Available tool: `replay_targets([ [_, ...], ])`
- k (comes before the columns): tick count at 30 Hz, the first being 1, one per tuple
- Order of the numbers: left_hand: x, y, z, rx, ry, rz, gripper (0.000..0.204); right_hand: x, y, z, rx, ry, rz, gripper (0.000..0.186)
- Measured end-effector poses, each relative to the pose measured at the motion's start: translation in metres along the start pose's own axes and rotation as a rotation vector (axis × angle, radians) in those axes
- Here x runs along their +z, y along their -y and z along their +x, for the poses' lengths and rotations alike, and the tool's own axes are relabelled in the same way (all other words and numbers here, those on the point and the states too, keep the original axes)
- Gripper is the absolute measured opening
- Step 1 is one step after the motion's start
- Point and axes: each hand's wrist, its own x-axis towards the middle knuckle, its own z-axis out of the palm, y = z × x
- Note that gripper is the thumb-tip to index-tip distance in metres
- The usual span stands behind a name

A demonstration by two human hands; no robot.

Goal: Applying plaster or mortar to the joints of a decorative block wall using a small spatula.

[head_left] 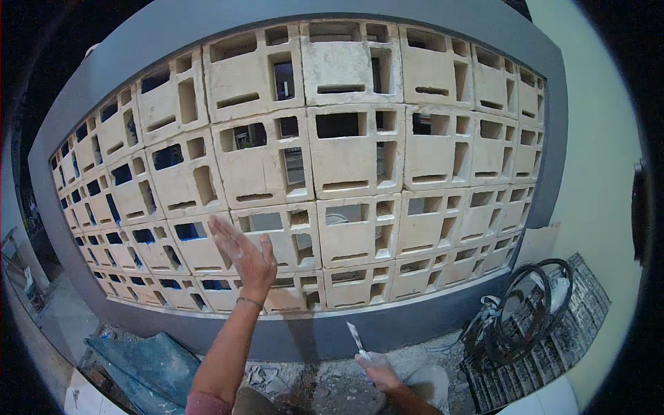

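A wall of cream ventilation blocks [346, 155] with rectangular openings and slots fills most of the view. My left hand [245, 257] is raised in front of its lower middle blocks, fingers stretched out and nothing held; pale dust whitens the fingertips. Whether the palm touches the blocks I cannot tell. Lower and to the right, my right hand [377, 370] grips a putty knife [355, 335] by its handle. The narrow, whitish blade points up toward the grey base of the wall, apart from the blocks.
A grey painted frame [456, 304] surrounds the blocks. At the right, coiled black hose [508, 325] lies on a dark ribbed panel [553, 346] beside a pale green wall [602, 207]. A dark green sheet [149, 366] lies at lower left. Rubble [328, 387] covers the ground.
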Motion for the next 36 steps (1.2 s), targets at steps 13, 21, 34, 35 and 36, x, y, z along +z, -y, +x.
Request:
replay_targets([
  [13, -0.013, 0.009, -0.294, 0.481, 1.796, 0.226, 0.063, -0.03, 0.016, -0.013, -0.294, -0.126, -0.029, 0.029],
  [21, -0.031, 0.044, -0.348, 0.017, 1.935, -0.356, 0.046, 0.031, 0.053, -0.008, -0.624, -0.052, -0.192, 0.018],
  [34, -0.023, 0.038, -0.347, -0.102, 1.594, -0.538, 0.044, 0.066, 0.237, 0.038, -1.078, -0.547, -0.82, 0.018],
  [35, -0.024, 0.038, -0.351, -0.112, 1.591, -0.547, 0.044, 0.068, 0.237, 0.04, -1.14, -0.612, -0.866, 0.017],
  [36, -0.024, 0.038, -0.353, -0.116, 1.612, -0.506, 0.043, 0.07, 0.236, 0.041, -1.14, -0.603, -0.875, 0.017],
])
